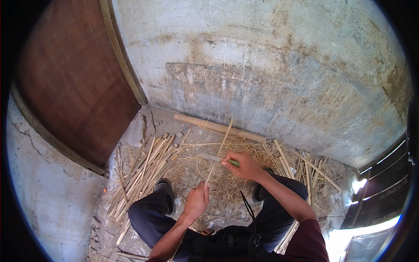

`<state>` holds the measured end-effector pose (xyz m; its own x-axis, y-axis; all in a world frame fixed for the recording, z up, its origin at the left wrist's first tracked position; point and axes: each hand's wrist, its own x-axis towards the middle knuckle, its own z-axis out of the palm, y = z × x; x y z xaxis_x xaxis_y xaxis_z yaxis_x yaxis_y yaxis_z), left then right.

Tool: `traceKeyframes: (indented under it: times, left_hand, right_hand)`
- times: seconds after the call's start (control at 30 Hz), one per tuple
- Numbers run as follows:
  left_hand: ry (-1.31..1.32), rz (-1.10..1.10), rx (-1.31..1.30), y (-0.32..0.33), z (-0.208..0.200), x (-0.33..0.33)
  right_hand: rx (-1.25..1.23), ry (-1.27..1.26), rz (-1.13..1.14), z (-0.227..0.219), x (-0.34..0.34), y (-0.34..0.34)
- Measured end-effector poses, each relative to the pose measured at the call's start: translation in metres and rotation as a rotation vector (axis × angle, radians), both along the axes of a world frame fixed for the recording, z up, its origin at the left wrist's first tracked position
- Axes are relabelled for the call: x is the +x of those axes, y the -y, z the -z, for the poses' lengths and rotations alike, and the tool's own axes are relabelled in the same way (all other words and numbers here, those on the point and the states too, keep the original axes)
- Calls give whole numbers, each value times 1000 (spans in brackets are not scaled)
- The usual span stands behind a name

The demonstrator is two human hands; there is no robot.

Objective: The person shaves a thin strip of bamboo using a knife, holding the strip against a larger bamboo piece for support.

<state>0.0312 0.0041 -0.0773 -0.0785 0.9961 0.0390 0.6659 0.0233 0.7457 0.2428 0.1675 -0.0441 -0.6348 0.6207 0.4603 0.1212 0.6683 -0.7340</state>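
My left hand (196,201) is closed round the lower part of a thin bamboo strip (224,140), which slants up and away toward the wall. In my right hand (241,165) is a knife with a green handle (234,163), the fingers wrapped round it. The knife's flat blade (210,157) points left and lies across the strip, above my left hand. Both hands are over the floor between my bent knees. The strip's lower end is partly hidden by my left hand and forearm.
A pile of split bamboo sticks (146,174) lies on the left, with more sticks (309,174) on the right. A thick bamboo pole (218,127) rests along the stained wall (244,65). Shavings (231,194) litter the floor. A brown door (74,78) stands at the left.
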Motion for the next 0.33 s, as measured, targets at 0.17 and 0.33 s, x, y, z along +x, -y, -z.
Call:
traceKeyframes:
  times: [0.17,0.33]
  left_hand:
    - [-77,-11,-20,8,-1,-2]
    - [-38,11,-18,8,0,1]
  right_hand:
    - [-41,117,130,0,8,-11]
    - [4,150,260,8,36,-59]
